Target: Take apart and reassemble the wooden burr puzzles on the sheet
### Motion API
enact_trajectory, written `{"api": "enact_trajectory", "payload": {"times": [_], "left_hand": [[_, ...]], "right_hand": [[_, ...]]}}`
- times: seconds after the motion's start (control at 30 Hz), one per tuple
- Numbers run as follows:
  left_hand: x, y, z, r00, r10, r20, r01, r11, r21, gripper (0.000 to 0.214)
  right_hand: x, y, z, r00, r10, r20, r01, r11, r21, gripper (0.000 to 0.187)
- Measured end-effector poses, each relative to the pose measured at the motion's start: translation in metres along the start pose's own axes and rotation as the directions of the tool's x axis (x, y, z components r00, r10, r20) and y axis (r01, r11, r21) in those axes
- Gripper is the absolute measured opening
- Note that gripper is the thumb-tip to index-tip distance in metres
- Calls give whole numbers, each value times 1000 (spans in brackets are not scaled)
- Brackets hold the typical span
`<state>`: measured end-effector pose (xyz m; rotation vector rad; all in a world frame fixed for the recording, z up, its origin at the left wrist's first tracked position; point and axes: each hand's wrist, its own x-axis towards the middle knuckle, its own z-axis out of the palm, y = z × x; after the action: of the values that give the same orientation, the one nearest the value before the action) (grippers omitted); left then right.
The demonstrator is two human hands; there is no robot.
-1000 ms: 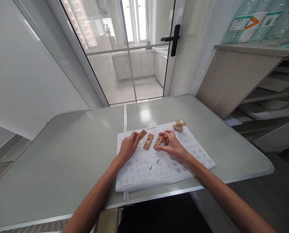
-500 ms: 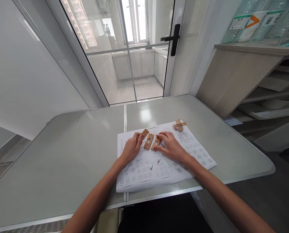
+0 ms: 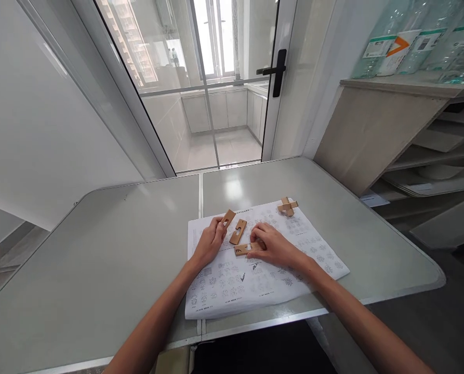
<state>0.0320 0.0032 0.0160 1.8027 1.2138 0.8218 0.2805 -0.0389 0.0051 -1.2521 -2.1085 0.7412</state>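
Flat wooden puzzle pieces lie on a printed paper sheet [image 3: 255,280] spread over the grey table [image 3: 99,249]. My left hand [image 3: 208,244] pinches one slotted wooden piece [image 3: 228,218] at its near end, tilted up off the paper. A second slotted piece [image 3: 238,231] lies loose between my hands. My right hand [image 3: 273,246] rests curled on the paper and its fingertips hold a third piece [image 3: 244,250], which lies nearly crosswise. An assembled wooden cross [image 3: 287,206] sits at the sheet's far right corner, apart from both hands.
A glass door [image 3: 216,83] with a black handle [image 3: 276,70] stands beyond the table's far edge. A wooden shelf unit [image 3: 403,130] with papers is on the right, plastic bottles on top. The table's seam runs down the middle.
My right hand has pulled its piece toward me and turned it from slanted to nearly crosswise. My left hand has stayed on its piece. The view tipped slightly.
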Motion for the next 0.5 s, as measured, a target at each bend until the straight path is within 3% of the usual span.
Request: {"api": "enact_trajectory", "payload": {"times": [0.13, 0.27, 0.5], "left_hand": [[-1, 3, -2, 1000, 11, 20, -11, 1000, -6, 47], [-5, 8, 2, 998, 47, 36, -48, 999, 10, 49], [-15, 16, 15, 983, 179, 47, -183, 979, 93, 52]], "right_hand": [[1, -6, -2, 998, 28, 54, -36, 987, 154, 37], [1, -12, -4, 990, 75, 119, -118, 904, 411, 40], [3, -14, 3, 992, 74, 98, -119, 782, 612, 40]]}}
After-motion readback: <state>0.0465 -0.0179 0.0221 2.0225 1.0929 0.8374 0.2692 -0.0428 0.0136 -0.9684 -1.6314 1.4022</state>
